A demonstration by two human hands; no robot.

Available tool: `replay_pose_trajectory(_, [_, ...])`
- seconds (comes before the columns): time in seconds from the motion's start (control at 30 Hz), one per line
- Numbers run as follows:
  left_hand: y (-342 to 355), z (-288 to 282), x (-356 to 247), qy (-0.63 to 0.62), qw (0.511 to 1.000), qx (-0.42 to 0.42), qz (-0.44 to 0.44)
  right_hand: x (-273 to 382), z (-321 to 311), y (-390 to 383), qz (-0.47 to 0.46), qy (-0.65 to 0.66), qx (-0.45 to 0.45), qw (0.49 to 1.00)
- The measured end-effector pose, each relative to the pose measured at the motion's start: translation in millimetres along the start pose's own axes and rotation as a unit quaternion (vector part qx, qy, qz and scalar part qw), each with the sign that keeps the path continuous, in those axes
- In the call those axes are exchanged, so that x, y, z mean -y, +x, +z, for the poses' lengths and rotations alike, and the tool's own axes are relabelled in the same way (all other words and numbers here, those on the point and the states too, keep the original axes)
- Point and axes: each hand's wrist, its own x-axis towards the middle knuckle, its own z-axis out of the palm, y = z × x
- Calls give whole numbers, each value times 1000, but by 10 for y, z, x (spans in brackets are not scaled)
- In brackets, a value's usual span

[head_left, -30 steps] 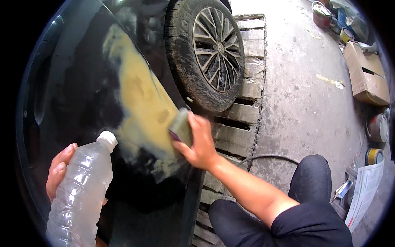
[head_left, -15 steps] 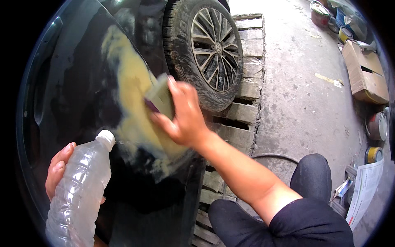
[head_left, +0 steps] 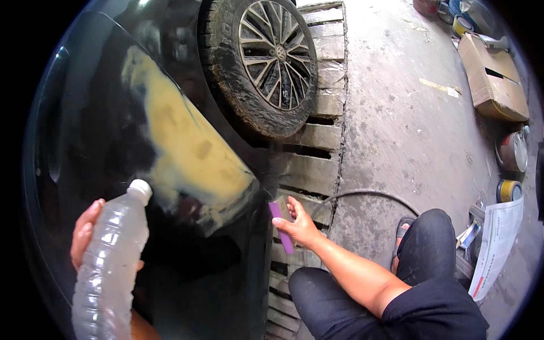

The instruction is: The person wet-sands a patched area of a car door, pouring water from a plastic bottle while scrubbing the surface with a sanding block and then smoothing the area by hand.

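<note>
My left hand (head_left: 85, 231) is wrapped round a clear ribbed plastic bottle (head_left: 109, 266) with a white cap (head_left: 140, 188), tilted and holding cloudy liquid. Most of its fingers are behind the bottle. My right hand (head_left: 301, 226) grips a purple and grey sanding block (head_left: 282, 224), held off the car just past the panel's edge. Yellowish filler (head_left: 187, 144) covers a patch of the black car panel (head_left: 187, 277), with smeared, feathered borders and a damp-looking lower end.
Beyond the panel is a dusty wheel (head_left: 266, 62), beside a slatted floor grating (head_left: 311, 170). A dark hose (head_left: 374, 192) curves across the concrete. On the right lie a cardboard box (head_left: 493, 79), several cans (head_left: 513, 152) and a printed sheet (head_left: 498, 243).
My right hand has lifted the sanding block off the filler and drawn it back toward me, right of the panel. The bottle stays in my left hand, and the view has shifted slightly.
</note>
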Motion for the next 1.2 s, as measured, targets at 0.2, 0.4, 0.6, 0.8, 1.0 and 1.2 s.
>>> replay_pose_trajectory(0.2, [20, 94, -166, -78, 993, -92, -8, 962, 309, -663, 137, 240, 201, 940])
replay_pose_trajectory(0.4, [483, -363, -406, -6, 974, 212, 84, 1934, 664, -1435, 127, 455, 322, 820])
replay_pose_trajectory(0.6, [556, -639, -730, 19, 943, 304, 133, 2080, 1130, -1758, 223, 610, 330, 685])
replay_pose_trajectory(0.8, [929, -757, -327, 221, 845, 486, 17, 2325, 1217, -1581, 209, 606, 373, 671])
replay_pose_trajectory(1.0, [1671, 43, 407, 387, 840, 379, -20, 2751, 1216, -1356, 54, 380, 376, 844])
replay_pose_trajectory(1.2, [1835, 638, 482, 433, 794, 426, 24, 2713, 1209, -1269, -76, 235, 361, 899])
